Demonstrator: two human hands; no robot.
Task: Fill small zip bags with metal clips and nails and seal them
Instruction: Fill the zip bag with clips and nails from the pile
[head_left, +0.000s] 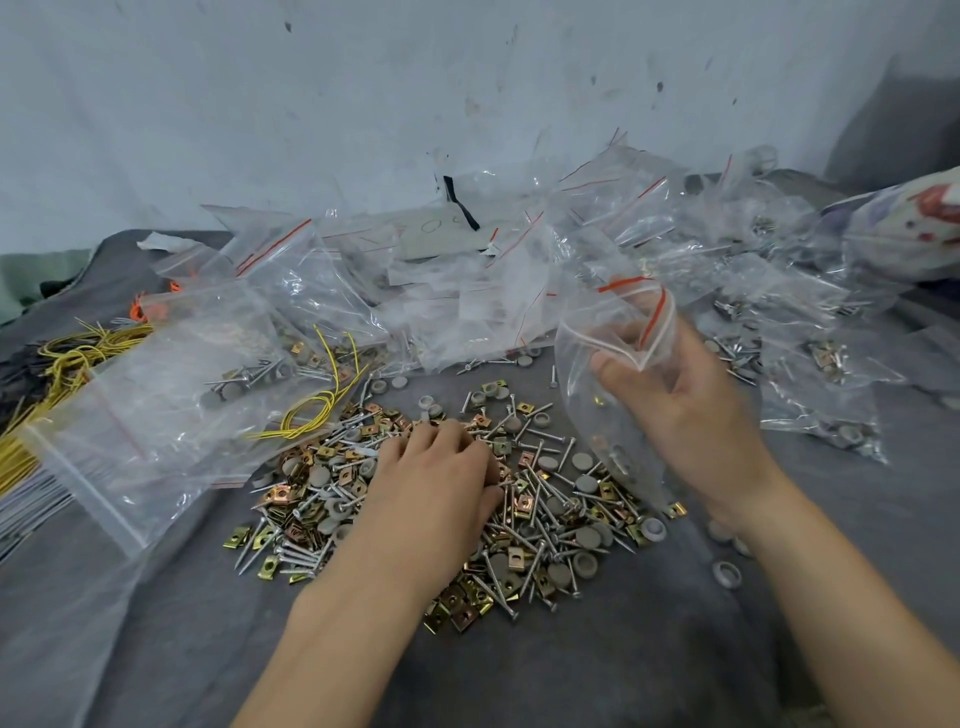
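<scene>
A heap of brass-coloured metal clips, silver nails and grey round caps (540, 499) lies on the dark grey cloth in front of me. My left hand (441, 478) rests palm down on the heap, fingers curled into the parts; what it holds is hidden. My right hand (680, 395) grips a small clear zip bag (602, 374) with a red seal line, held up above the heap's right side with its mouth open. A few parts show inside the bag near its bottom.
Many clear zip bags (467, 270), some filled, pile up along the back and right. A large clear bag (156, 405) lies at the left over yellow wire ties (311, 410). A stained white wall stands behind. Loose grey caps (727, 571) lie at the right.
</scene>
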